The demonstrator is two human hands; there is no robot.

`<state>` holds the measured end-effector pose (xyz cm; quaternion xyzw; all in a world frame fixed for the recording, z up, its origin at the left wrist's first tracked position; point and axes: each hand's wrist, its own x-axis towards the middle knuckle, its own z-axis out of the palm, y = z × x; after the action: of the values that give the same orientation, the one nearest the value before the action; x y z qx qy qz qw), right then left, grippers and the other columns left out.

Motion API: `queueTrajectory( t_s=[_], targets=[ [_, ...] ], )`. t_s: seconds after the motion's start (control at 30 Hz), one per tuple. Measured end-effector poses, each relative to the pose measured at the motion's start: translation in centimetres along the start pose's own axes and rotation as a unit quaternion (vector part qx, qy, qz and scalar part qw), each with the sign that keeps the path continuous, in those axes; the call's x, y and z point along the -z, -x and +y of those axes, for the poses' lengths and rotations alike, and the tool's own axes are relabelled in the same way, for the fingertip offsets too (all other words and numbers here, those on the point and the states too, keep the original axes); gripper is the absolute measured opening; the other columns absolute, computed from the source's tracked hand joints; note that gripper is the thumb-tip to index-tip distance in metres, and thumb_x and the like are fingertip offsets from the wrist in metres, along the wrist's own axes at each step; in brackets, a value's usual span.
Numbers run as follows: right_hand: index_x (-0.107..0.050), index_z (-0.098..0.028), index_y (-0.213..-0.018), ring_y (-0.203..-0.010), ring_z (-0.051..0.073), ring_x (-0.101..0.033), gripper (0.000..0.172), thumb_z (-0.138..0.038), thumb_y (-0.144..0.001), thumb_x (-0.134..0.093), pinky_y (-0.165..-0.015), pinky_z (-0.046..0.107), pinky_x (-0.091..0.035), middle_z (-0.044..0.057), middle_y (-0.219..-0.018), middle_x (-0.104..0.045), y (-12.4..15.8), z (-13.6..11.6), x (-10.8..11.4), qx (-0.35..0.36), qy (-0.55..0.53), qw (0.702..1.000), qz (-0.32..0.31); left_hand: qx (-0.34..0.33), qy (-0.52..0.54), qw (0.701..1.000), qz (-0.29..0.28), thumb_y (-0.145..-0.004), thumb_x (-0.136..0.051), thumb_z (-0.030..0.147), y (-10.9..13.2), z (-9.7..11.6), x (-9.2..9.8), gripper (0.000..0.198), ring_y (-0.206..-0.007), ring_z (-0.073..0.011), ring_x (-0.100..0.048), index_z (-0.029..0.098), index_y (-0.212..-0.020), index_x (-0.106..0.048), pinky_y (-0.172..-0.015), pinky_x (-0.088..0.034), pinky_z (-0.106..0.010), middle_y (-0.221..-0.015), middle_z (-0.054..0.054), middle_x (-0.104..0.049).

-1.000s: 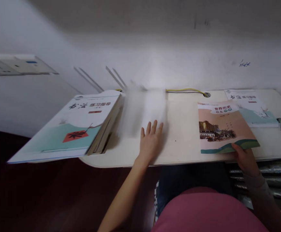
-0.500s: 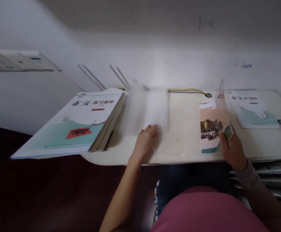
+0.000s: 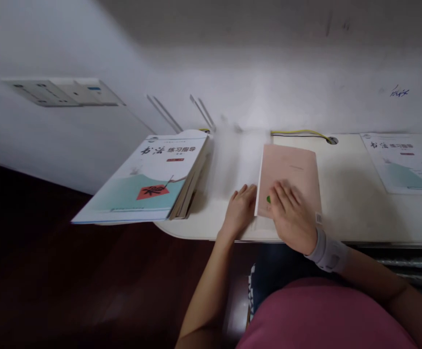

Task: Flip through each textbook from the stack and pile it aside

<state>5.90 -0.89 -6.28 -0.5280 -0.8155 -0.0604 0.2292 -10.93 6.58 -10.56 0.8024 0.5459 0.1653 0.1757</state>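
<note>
A pink book (image 3: 290, 162) lies face down on the white desk, its back cover up with a small barcode and a green mark. My right hand (image 3: 292, 215) rests flat on that cover, fingers stretched out, a pale band on the wrist. Left of the book stretches a translucent, whitish sheet (image 3: 228, 160), blurred; its right part seems to run under the book. My left hand (image 3: 240, 209) is laid on the sheet's lower part, fingers extended, close to the book's left edge.
A stack of books (image 3: 141, 182) with a teal and white top cover overhangs the desk's left end. A similar booklet (image 3: 407, 165) lies at the right. A yellow cable (image 3: 298, 132) runs along the wall into a desk hole. A socket panel (image 3: 65, 92) is on the wall.
My right hand has brought the book left, turned it from front to back cover and laid it beside my left hand, releasing its grip. The view has shifted rightward.
</note>
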Motion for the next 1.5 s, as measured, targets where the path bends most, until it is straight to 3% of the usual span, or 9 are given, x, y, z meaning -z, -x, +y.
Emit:
queueTrajectory(
  t_s=[0.27,0.43,0.63,0.8,0.9,1.13,1.3,1.4,1.5],
  targets=[
    [-0.047,-0.003,-0.134,-0.133,0.035,-0.039,0.044,-0.017,-0.095,-0.033,-0.107,0.056,-0.034,0.023,-0.14,-0.047,0.2,-1.2,-5.0,0.065,0.062,0.994,-0.07,-0.03,0.009,0.999,-0.034,-0.091,-0.039,0.023,0.5,-0.9,0.0,0.05,-0.141,-0.0283,-0.028,0.022,-0.142,-0.041,-0.112,-0.024,-0.049,-0.148,-0.009,-0.041],
    [-0.046,-0.004,-0.135,-0.135,0.032,-0.038,0.043,-0.017,-0.095,-0.036,-0.109,0.054,-0.033,0.024,-0.142,-0.044,0.6,-0.6,-6.3,0.071,0.056,0.992,-0.091,-0.031,0.056,0.998,-0.021,-0.094,-0.031,0.026,0.3,-2.3,-0.5,0.05,-0.14,-0.0243,-0.03,0.017,-0.143,-0.038,-0.113,-0.026,-0.046,-0.148,-0.01,-0.041],
    [-0.046,-0.004,-0.135,-0.135,0.031,-0.038,0.044,-0.015,-0.094,-0.035,-0.11,0.05,-0.033,0.023,-0.142,-0.045,0.4,-0.6,-5.6,0.072,0.047,0.992,-0.089,-0.042,0.067,0.997,0.011,-0.095,-0.028,0.026,0.4,-3.4,-1.0,0.049,-0.14,-0.0203,-0.03,0.013,-0.141,-0.041,-0.114,-0.027,-0.042,-0.149,-0.013,-0.039],
    [-0.045,-0.003,-0.135,-0.134,0.029,-0.039,0.044,-0.013,-0.094,-0.035,-0.111,0.048,-0.032,0.023,-0.141,-0.046,-0.3,-1.4,-5.4,0.076,0.035,0.994,-0.076,-0.092,0.054,0.994,-0.012,-0.087,-0.046,0.022,0.8,-3.5,-0.7,0.057,-0.142,-0.0251,-0.024,0.011,-0.142,-0.038,-0.115,-0.025,-0.045,-0.15,-0.017,-0.035],
    [-0.046,-0.003,-0.135,-0.133,0.031,-0.041,0.043,-0.015,-0.095,-0.034,-0.11,0.049,-0.033,0.022,-0.14,-0.047,-0.4,-1.5,-5.6,0.083,0.046,0.993,-0.073,-0.103,0.057,0.993,-0.01,-0.088,-0.045,0.026,0.8,-3.6,-0.7,0.056,-0.142,-0.0255,-0.026,0.01,-0.142,-0.039,-0.114,-0.027,-0.046,-0.15,-0.017,-0.036],
    [-0.046,-0.008,-0.135,-0.132,0.029,-0.042,0.042,-0.016,-0.096,-0.033,-0.108,0.047,-0.035,0.018,-0.141,-0.048,-0.1,-0.4,-6.4,0.088,0.035,0.99,-0.104,-0.047,0.0,0.995,0.082,-0.094,-0.036,0.024,0.5,-4.2,-1.3,0.04,-0.139,-0.0264,-0.033,0.012,-0.126,-0.055,-0.111,-0.033,-0.048,-0.142,-0.017,-0.047],
    [-0.042,-0.008,-0.139,-0.136,0.032,-0.035,0.062,-0.045,-0.091,-0.05,-0.111,0.05,-0.03,0.02,-0.147,-0.04,-0.1,-0.3,-4.8,0.11,-0.006,0.986,-0.127,-0.077,-0.105,0.986,0.101,-0.089,-0.042,0.016,0.4,-3.2,-0.2,0.029,-0.129,-0.0293,-0.046,0.012,-0.105,-0.065,-0.106,-0.04,-0.05,-0.125,-0.017,-0.061],
    [-0.039,-0.013,-0.142,-0.139,0.03,-0.031,0.065,-0.051,-0.09,-0.048,-0.114,0.053,-0.023,0.015,-0.15,-0.036,0.7,2.2,-2.5,0.097,-0.022,0.989,-0.114,-0.075,-0.153,0.978,0.122,-0.087,-0.044,0.013,0.4,-1.7,0.3,0.029,-0.125,-0.0305,-0.051,0.01,-0.105,-0.066,-0.104,-0.041,-0.051,-0.121,-0.018,-0.063],
    [-0.038,-0.014,-0.143,-0.141,0.029,-0.026,0.056,-0.043,-0.095,-0.04,-0.113,0.052,-0.022,0.016,-0.15,-0.036,2.9,7.3,-0.6,0.007,0.02,0.996,-0.088,-0.092,-0.16,0.972,0.145,-0.089,-0.039,0.011,0.5,1.4,-0.8,0.039,-0.134,-0.0304,-0.04,0.006,-0.124,-0.057,-0.108,-0.036,-0.05,-0.136,-0.021,-0.052]
  ],
)
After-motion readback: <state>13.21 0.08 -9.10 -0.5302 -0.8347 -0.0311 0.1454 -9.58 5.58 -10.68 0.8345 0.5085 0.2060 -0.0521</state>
